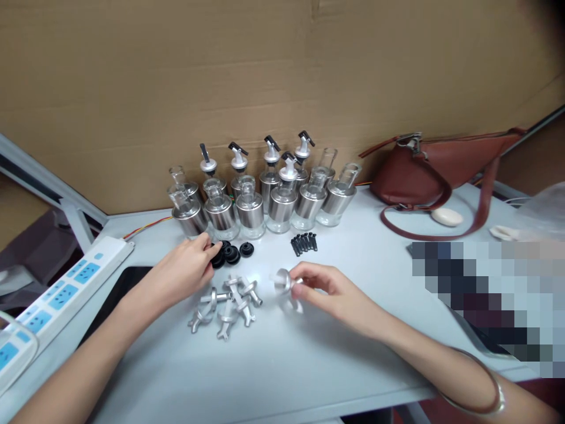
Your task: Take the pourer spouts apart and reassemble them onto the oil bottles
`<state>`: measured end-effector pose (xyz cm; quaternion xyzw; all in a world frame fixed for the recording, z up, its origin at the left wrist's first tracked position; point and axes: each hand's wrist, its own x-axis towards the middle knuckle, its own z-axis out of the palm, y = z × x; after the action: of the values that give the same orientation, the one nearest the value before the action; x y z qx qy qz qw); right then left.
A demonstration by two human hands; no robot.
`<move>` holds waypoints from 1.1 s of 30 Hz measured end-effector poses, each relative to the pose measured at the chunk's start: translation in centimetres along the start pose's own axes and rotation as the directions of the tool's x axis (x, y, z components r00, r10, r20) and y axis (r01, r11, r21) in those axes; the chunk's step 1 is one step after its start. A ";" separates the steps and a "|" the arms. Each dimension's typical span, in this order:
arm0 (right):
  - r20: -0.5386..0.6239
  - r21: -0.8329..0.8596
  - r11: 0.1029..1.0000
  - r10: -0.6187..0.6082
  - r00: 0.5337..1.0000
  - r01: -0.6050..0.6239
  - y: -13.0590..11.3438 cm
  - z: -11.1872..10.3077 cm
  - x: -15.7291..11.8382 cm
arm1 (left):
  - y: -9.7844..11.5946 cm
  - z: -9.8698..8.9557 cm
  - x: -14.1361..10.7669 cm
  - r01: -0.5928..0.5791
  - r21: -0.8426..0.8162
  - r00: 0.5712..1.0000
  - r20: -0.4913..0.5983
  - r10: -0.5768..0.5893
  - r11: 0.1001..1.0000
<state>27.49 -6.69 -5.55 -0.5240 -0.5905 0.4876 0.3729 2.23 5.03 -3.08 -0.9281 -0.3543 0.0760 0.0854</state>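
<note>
Between the thumb and fingers of my right hand (320, 288) is a silver spout part (283, 281), held just above the table. My left hand (192, 266) reaches to the pile of black rubber stoppers (231, 254), its fingertips at the left end of the pile; whether they pinch a stopper is hard to tell. Several silver spout parts (227, 303) lie loose between the hands. A small group of black levers (303, 242) lies beyond my right hand. Behind stand two rows of glass bottles with metal bands (251, 215), some topped with silver and black pourers (289, 169).
On the left lie a white power strip (62, 297) and a dark flat device (119, 294). A brown bag (410, 176) with its strap and a white oval object (447, 217) sit at the back right. Cardboard (220, 70) rises behind the bottles.
</note>
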 end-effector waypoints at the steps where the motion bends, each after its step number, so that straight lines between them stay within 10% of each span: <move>1: 0.002 -0.063 0.998 0.008 1.000 -0.007 0.1 0.2 -0.1 | -0.1 -0.1 -0.1 -0.007 -0.007 1.000 0.002 0.007 1.000; 18: 0.253 -0.441 0.858 -0.163 0.954 0.263 0.8 1.3 -0.7 | 0.4 -0.5 0.3 0.061 -0.035 0.996 0.060 -0.059 0.998; 24: 0.296 -0.449 0.854 -0.134 0.946 0.262 0.6 1.1 -0.9 | -1.0 -2.0 -2.7 0.138 -0.296 0.989 -0.011 -0.148 0.945; 28: 0.314 -0.458 0.842 -0.145 0.938 0.284 0.6 1.1 -1.1 | -0.7 -1.3 -4.7 0.131 -0.491 0.980 0.194 -0.039 0.861; 33: 0.341 -0.484 0.823 -0.137 0.930 0.298 0.7 1.3 -1.0 | 2.5 -0.3 -3.4 0.279 -0.464 0.865 0.502 -0.010 0.841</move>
<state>26.60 -7.91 -6.52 -0.4566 -0.8061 0.3322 0.1771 1.38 0.87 -3.02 -0.8368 -0.4425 0.1977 -0.2546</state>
